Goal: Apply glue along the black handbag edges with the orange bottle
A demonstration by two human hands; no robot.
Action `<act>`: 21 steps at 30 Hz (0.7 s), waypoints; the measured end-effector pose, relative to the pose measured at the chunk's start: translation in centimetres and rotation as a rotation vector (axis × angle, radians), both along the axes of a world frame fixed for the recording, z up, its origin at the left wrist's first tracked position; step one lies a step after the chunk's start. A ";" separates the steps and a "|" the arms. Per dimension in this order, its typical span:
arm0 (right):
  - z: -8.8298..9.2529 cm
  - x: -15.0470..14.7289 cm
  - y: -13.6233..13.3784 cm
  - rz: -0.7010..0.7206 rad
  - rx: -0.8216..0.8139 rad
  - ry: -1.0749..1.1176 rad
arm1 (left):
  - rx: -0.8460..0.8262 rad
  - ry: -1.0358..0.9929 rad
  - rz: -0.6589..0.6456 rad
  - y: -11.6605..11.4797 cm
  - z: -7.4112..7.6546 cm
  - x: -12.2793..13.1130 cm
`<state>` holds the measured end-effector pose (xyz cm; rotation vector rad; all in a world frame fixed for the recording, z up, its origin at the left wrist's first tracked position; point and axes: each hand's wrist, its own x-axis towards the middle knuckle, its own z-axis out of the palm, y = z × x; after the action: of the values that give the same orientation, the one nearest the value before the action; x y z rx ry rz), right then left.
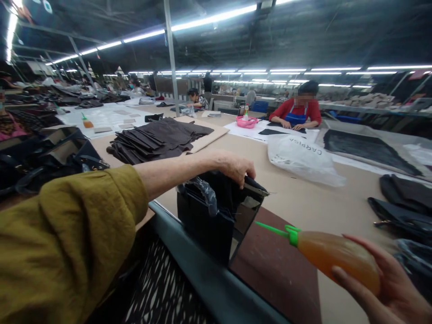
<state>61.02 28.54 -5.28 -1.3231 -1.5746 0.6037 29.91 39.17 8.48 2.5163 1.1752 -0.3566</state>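
A black handbag [204,225] stands at the table's near edge, its open side facing right and showing a lighter lining. One of its handles [206,193] is wrapped in clear plastic. My left hand [234,167] reaches over the top, its fingers curled down on the bag's upper edge. In my right hand [388,281] lies a squeeze bottle of amber liquid [337,256], likely glue. The bottle is tilted almost level, and its green nozzle [273,228] points left at the bag's opening, apart from it. A reddish-brown board [280,265] lies beneath, beside the bag.
Dark leather pieces [162,137] are piled behind the bag. A white plastic bag [303,157] and a pink basket [247,121] sit farther back. Black bags crowd the left [67,153] and right [401,216] sides. Across the table a person in red [297,108] handles dark pieces.
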 end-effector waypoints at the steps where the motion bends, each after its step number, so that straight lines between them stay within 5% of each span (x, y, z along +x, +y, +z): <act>1: -0.2 -0.3 0.2 -0.001 -0.057 0.041 | 0.062 0.029 -0.020 0.1 -0.5 0.2; 8: -1.1 -2.5 2.1 -0.007 -0.141 0.139 | 0.261 0.019 -0.050 0.6 -3.6 0.3; 21: -0.8 -4.3 2.9 -0.071 -0.137 0.200 | 0.213 0.021 0.042 0.2 -3.5 0.1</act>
<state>56.72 31.43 -6.08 -1.3680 -1.3388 0.7861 30.01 39.39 4.95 2.6685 1.3359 -0.2600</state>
